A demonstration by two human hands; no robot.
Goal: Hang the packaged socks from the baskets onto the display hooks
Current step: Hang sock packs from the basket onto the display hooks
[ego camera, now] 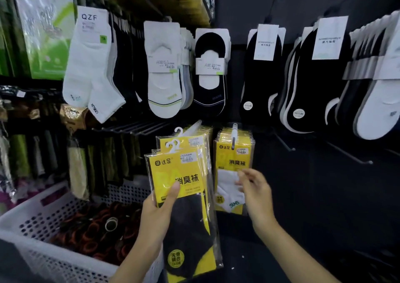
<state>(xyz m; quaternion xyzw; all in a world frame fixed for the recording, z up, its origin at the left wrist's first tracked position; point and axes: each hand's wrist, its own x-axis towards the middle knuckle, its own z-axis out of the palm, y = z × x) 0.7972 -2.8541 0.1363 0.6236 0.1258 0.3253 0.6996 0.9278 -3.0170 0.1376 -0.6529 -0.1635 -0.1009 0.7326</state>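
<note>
- Gripping a fanned stack of yellow sock packs [186,191], the left hand [158,215] has its thumb pressed across the front and its fingers tucked behind, low on the stack's left edge.
- The stack stands upright, long axis near vertical with a slight lean. Its white plastic hangers [173,146] are at the top, toward the display, and dark socks show through the lower half.
- The right hand [255,189] sits just right of the stack, fingers loose and spread, holding nothing. Its fingertips are in front of a hanging pack of white socks [232,159]; whether they touch it, I cannot tell.
- That pack hangs from a white hook [234,131]. More yellow packs [202,134] hang on the next hook, right behind the top of the held stack.
- Above, white ankle socks [91,66] and black low socks [262,77] fill the upper row; bare metal hooks [346,153] jut out to the right.
- Lower left, a white perforated basket [32,235] holds dark bundled goods.
</note>
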